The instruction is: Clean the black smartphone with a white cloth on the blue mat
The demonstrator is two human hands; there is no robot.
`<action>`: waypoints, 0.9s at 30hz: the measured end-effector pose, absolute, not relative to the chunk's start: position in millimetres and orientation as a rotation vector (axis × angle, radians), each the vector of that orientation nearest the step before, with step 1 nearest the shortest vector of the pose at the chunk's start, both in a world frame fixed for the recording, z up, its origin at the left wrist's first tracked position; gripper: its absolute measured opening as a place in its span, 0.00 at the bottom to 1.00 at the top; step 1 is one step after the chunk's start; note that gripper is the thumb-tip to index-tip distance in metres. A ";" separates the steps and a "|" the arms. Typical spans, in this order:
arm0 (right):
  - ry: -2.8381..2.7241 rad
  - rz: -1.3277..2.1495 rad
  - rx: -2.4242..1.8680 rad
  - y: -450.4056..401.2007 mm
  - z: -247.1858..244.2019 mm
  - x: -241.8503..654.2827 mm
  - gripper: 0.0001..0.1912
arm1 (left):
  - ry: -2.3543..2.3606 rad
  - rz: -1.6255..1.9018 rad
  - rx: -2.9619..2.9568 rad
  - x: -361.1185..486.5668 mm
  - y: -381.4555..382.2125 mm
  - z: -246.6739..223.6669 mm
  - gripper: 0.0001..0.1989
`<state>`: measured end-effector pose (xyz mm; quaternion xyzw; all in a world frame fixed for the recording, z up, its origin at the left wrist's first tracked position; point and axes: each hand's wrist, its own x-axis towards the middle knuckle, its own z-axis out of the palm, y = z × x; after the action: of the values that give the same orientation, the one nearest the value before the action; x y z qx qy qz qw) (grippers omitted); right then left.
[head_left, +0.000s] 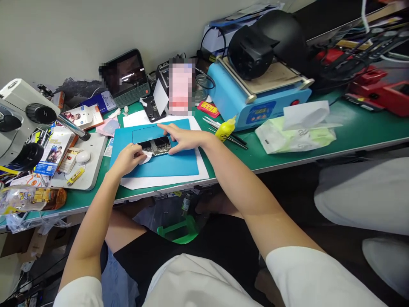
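A phone (163,146) with a dark, reflective face lies on a blue mat (182,167). My left hand (128,158) is at the phone's left end, fingers pinched on a small white tissue (147,156) that meets the phone's near edge. My right hand (182,139) is spread over the right end: its thumb rests by the phone's corner and its index finger stretches to the far side. Just behind the phone, a thin dark-outlined rectangle (143,134) lies flat on the mat, partly covered by my right fingers. White paper (204,168) shows beneath the mat.
To the right are a yellow bottle (226,129), tweezers-like tools, a blue machine (255,108) and a tissue pack (297,135). A microscope (35,113) on a white base and a drink bottle (35,198) stand left. Behind are a screen device (126,79) and a propped phone (181,87).
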<state>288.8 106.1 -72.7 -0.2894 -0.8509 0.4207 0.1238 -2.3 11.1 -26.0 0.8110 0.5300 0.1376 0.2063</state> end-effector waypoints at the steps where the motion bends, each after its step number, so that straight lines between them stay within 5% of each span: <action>1: -2.486 1.219 -0.848 105.9 -72.4 288.5 0.65 | 1.461 0.381 2.270 7.2 14.1 -27.0 0.14; 27: -2.453 1.209 -0.859 101.1 -67.3 286.9 0.63 | 1.386 0.431 2.222 84.9 73.2 -34.9 0.09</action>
<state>286.9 101.1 -67.3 -0.2968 -0.8477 0.4178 0.1371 84.9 73.2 -34.9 0.8124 0.5068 0.1576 0.2414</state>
